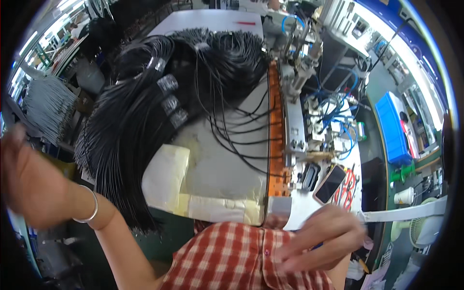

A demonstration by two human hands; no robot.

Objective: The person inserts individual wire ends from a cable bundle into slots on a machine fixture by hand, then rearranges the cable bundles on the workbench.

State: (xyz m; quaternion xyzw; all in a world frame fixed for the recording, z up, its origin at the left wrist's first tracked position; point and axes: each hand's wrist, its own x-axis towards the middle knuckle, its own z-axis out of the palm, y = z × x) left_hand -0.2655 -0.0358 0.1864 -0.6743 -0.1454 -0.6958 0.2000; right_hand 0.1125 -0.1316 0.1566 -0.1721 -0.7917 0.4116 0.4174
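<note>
Left hand: the left hand (24, 181) was raised at the far left edge, blurred, with a silver bangle (89, 209) on the wrist. It touched nothing; whether the grip was apart or together could not be told through the blur.
Grey cables: a bundle of grey cables (48, 104) hung well off to the left, apart from the work.
Black cables: a thick heap of black cables (140, 111) lay across the surface (217, 169), its ends drooping over the front-left edge, near the left forearm. Clear wraps (169, 96) banded several bunches, so most looked unprocessed.
Loose cables: a few single black cables (237, 140) ran from the heap toward the orange rail (275, 130) and appeared to be already laid out at it.
Machine: a machine (309, 96) with blue tubes stood just right of the rail.
Phone and cutters: a phone (330, 183) and red-handled cutters (347, 186) lay near the front-right, untouched.
Right hand: the right hand (321, 237) hovered low over the checked shirt (227, 258), fingers loosely spread, gripping nothing, just short of the front edge.
Progress: by my judgement, the work was early; only a handful of cables sat at the rail, and the large heap remained.
</note>
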